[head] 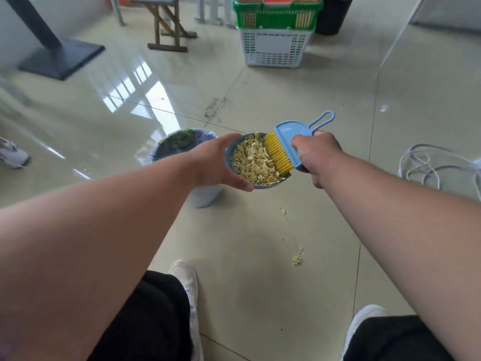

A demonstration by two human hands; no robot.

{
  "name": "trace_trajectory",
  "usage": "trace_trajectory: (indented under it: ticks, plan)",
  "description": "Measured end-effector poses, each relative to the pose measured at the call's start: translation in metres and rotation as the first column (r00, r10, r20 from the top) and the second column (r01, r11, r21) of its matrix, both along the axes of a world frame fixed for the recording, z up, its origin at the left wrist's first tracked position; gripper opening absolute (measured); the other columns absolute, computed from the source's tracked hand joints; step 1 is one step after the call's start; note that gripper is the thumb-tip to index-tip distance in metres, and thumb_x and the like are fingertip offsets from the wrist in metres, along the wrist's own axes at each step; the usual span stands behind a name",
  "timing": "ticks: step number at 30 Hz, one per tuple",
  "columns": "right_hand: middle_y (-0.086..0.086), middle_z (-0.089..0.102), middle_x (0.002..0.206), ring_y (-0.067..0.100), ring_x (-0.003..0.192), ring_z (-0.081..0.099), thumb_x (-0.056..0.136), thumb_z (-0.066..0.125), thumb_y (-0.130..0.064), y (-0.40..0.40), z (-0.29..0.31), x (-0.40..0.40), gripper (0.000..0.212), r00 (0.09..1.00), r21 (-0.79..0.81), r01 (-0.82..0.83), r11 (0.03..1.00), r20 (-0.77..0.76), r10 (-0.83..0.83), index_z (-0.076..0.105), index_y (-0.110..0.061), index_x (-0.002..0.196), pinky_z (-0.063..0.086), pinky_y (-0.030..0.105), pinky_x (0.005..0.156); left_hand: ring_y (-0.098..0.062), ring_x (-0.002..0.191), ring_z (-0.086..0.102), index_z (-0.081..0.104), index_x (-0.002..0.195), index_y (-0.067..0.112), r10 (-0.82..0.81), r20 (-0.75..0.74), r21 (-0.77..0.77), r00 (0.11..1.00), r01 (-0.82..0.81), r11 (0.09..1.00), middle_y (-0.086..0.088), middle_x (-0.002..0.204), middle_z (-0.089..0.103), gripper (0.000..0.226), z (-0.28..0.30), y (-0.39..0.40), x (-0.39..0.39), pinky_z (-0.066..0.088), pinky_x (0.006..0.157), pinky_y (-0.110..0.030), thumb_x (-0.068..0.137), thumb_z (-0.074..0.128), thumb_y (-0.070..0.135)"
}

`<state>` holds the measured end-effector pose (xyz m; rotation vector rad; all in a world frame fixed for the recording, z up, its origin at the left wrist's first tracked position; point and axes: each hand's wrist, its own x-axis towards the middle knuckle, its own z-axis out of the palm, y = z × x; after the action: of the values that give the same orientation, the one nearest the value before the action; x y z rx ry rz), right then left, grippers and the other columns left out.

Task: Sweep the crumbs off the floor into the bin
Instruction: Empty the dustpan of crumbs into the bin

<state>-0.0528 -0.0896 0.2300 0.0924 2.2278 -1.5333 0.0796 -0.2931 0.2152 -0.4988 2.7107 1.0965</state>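
My left hand (216, 162) grips a blue bowl (263, 187) heaped with pale yellow crumbs (253, 162), held in the air over the floor. My right hand (317, 155) is closed on a small blue brush with yellow bristles (277, 155), and the bristles rest on the crumbs at the bowl's right side. A blue dustpan (291, 128) sits behind the brush in the same hand, its loop handle sticking up. The blue-grey bin (177, 144) with a liner stands just left of the bowl, partly hidden by my left arm. A few loose crumbs (297, 259) lie on the tiles below.
A white crate (276, 48) with green and orange baskets stacked on it stands far ahead. A wooden stool (169, 29) and a black stand base (62, 56) are at the back left. A white cable (437, 162) lies right. Another person's shoe (13, 155) is at the left edge.
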Motion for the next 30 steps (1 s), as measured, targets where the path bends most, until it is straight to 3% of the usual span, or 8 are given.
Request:
trace_trajectory:
  ticks: [5, 9, 12, 16, 21, 25, 28, 30]
  plan:
    - [-0.001, 0.069, 0.101, 0.026, 0.088, 0.073, 0.074, 0.059, -0.029, -0.045, 0.021, 0.013, 0.043, 1.000, -0.057, -0.025, 0.998, 0.007, 0.025, 0.065, -0.024, 0.116, 0.063, 0.044, 0.077, -0.023, 0.116, 0.061, 0.031, 0.155, 0.055, 0.146, 0.016, -0.022, 0.989, -0.145, 0.989, 0.013, 0.136, 0.054, 0.148, 0.035, -0.037, 0.015, 0.055, 0.084, -0.034, 0.024, 0.096, 0.081]
    - [-0.001, 0.072, 0.096, 0.027, 0.083, 0.075, 0.073, 0.059, -0.033, -0.069, 0.018, 0.023, 0.044, 0.998, -0.066, -0.063, 0.996, -0.012, 0.062, 0.067, -0.022, 0.115, 0.064, 0.050, 0.075, -0.017, 0.111, 0.065, 0.036, 0.153, 0.052, 0.176, 0.008, -0.044, 0.984, -0.175, 0.984, 0.015, 0.130, 0.061, 0.144, 0.044, -0.065, 0.029, 0.060, 0.091, -0.038, 0.025, 0.096, 0.080]
    - [0.001, 0.072, 0.095, 0.028, 0.085, 0.075, 0.077, 0.061, -0.032, -0.086, 0.005, 0.029, 0.038, 0.994, -0.067, -0.112, 0.991, -0.021, 0.111, 0.068, -0.020, 0.112, 0.064, 0.052, 0.075, -0.019, 0.123, 0.061, 0.038, 0.153, 0.051, 0.180, 0.037, -0.045, 0.983, -0.178, 0.983, 0.013, 0.136, 0.060, 0.144, 0.037, -0.086, 0.037, 0.056, 0.104, -0.042, 0.026, 0.097, 0.079]
    - [0.001, 0.074, 0.090, 0.024, 0.078, 0.074, 0.081, 0.064, -0.032, -0.105, -0.019, 0.030, 0.029, 0.985, -0.029, -0.170, 0.985, -0.040, 0.169, 0.069, -0.019, 0.105, 0.064, 0.050, 0.075, -0.024, 0.128, 0.060, 0.037, 0.156, 0.049, 0.229, 0.069, 0.022, 0.971, -0.231, 0.973, 0.008, 0.142, 0.059, 0.146, 0.017, -0.105, 0.048, 0.059, 0.102, -0.045, 0.027, 0.101, 0.074]
    - [0.000, 0.073, 0.092, 0.024, 0.077, 0.073, 0.084, 0.064, -0.029, -0.134, -0.049, 0.028, 0.031, 0.980, -0.013, -0.201, 0.979, 0.003, 0.201, 0.068, -0.018, 0.112, 0.064, 0.049, 0.075, -0.021, 0.132, 0.056, 0.039, 0.159, 0.042, 0.250, 0.081, 0.004, 0.965, -0.251, 0.968, 0.010, 0.144, 0.057, 0.144, -0.005, -0.119, 0.055, 0.049, 0.114, -0.043, 0.032, 0.100, 0.072]
    - [-0.001, 0.073, 0.099, 0.027, 0.085, 0.073, 0.085, 0.063, -0.033, -0.158, -0.077, 0.029, 0.033, 0.974, -0.011, -0.225, 0.974, 0.024, 0.225, 0.068, -0.020, 0.115, 0.064, 0.046, 0.077, -0.019, 0.128, 0.057, 0.043, 0.157, 0.037, 0.262, 0.102, -0.074, 0.960, -0.256, 0.964, 0.010, 0.141, 0.058, 0.136, -0.017, -0.134, 0.051, 0.048, 0.112, -0.038, 0.038, 0.102, 0.067]
    - [-0.001, 0.074, 0.097, 0.022, 0.078, 0.074, 0.090, 0.065, -0.035, -0.174, -0.095, 0.029, 0.026, 0.967, -0.024, -0.255, 0.967, 0.008, 0.255, 0.068, -0.021, 0.111, 0.062, 0.035, 0.063, -0.018, 0.123, 0.057, 0.043, 0.156, 0.036, 0.315, 0.121, -0.110, 0.941, -0.302, 0.947, 0.010, 0.135, 0.059, 0.135, -0.028, -0.143, 0.048, 0.049, 0.109, -0.037, 0.038, 0.103, 0.064]
    - [0.000, 0.073, 0.095, 0.022, 0.077, 0.074, 0.090, 0.065, -0.034, -0.185, -0.105, 0.028, 0.022, 0.962, -0.025, -0.274, 0.961, 0.004, 0.274, 0.069, -0.022, 0.108, 0.064, 0.040, 0.065, -0.017, 0.117, 0.056, 0.042, 0.155, 0.037, 0.354, 0.133, -0.156, 0.926, -0.333, 0.930, 0.011, 0.129, 0.059, 0.138, -0.036, -0.148, 0.045, 0.048, 0.102, -0.033, 0.035, 0.102, 0.067]
